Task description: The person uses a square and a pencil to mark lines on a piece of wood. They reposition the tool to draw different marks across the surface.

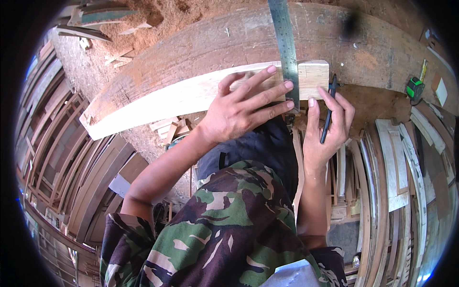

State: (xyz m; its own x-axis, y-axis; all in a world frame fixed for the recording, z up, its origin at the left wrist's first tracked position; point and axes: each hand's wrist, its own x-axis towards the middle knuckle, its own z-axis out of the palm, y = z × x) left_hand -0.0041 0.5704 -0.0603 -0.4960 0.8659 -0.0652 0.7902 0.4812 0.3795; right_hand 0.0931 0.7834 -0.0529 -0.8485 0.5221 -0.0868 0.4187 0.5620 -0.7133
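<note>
A long pale wooden board [167, 95] lies across the bench in front of me. Set crosswise over it, near its right end, is a metal ruler [285, 43] with fine markings. My left hand [239, 107] rests on the board with its fingers spread, the fingertips against the ruler's left edge. My right hand [329, 129] is at the board's right end. A slim black pen [328, 122] is held in its fingers, pointing away from the board, while the thumb and index fingertips are close to the board's near edge.
The worn brown bench [215, 36] curves across the view. A green and black tape measure [415, 89] sits at its right end. Sawdust [165, 16] and offcuts lie beyond it. Stacked wooden strips stand on the left [52, 138] and right [377, 191]. Small wood blocks [169, 129] lie below the board.
</note>
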